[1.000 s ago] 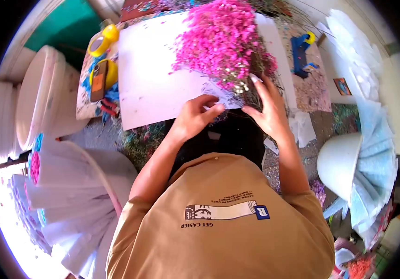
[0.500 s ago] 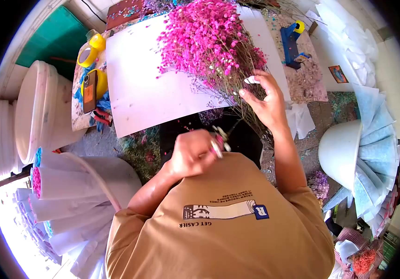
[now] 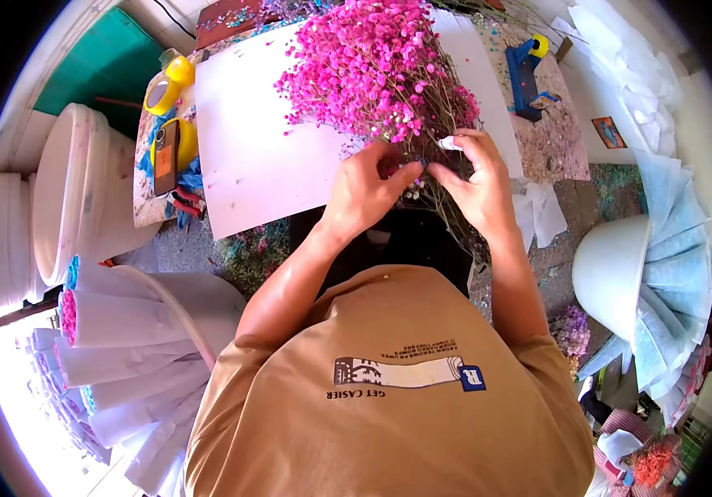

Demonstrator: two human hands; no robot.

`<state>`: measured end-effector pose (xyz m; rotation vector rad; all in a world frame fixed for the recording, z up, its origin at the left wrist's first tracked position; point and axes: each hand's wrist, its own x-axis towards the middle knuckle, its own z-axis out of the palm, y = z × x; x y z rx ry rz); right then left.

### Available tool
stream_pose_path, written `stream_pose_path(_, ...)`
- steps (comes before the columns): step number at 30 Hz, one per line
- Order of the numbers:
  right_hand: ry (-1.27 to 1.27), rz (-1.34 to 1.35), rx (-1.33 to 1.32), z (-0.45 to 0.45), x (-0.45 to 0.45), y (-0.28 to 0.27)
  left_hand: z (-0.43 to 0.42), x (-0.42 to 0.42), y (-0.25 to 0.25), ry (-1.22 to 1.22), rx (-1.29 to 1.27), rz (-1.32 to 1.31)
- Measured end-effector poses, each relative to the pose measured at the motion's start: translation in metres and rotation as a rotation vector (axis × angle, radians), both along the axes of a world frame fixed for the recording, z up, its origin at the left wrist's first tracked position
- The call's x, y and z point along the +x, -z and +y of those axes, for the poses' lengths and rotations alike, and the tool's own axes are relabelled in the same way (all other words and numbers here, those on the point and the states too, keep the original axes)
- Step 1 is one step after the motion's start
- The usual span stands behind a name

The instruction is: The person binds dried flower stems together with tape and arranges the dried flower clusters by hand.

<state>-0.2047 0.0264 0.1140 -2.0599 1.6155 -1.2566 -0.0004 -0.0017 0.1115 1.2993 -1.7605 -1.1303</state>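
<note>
A large bunch of pink dried flowers [image 3: 364, 70] lies over the white sheet [image 3: 248, 149] on the table, its thin brown stems pointing toward me. My left hand [image 3: 372, 184] is at the lower left of the bunch, fingers curled on stems and a few small blossoms. At the right side of the stems is my right hand [image 3: 473, 182], with a white wrap on one finger, thumb and fingers closed round the stems. The two thumbs are close together.
Yellow tape rolls [image 3: 161, 95], a phone [image 3: 166, 157] and red-handled pliers [image 3: 185, 201] lie at the table's left. A blue tape dispenser [image 3: 524, 83] stands at the right. White buckets [image 3: 613, 269] with wrapped bundles [image 3: 120, 319] flank me.
My left hand first drew back toward my chest with a small blossom sprig, then returned to the stems. My right hand stayed at the bunch, and its fingers have closed in on the stems.
</note>
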Motion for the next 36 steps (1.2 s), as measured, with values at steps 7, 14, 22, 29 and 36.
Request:
stream_pose_path(7, 0.140, 0.124, 0.062, -0.009, 0.005, -0.007, 0.045, 0.023, -0.022, 0.404, -0.500, 0.197)
stream_pose_path(14, 0.124, 0.060, 0.114, -0.014, 0.008, -0.001, 0.046, 0.051, -0.012, -0.092, 0.246, 0.315)
stream_pose_path(22, 0.105, 0.152, -0.007, -0.008, 0.009, -0.003, 0.002, 0.009, -0.044, 0.077, 0.078, 0.081)
stream_pose_path(29, 0.108, -0.119, 0.160, -0.016, -0.010, -0.002, 0.060, 0.040, -0.034, 0.085, -0.110, 0.272)
stream_pose_path(36, -0.154, -0.339, 0.218, -0.013, -0.038, -0.010, 0.044, 0.040, -0.006, -0.152, 0.532, 0.696)
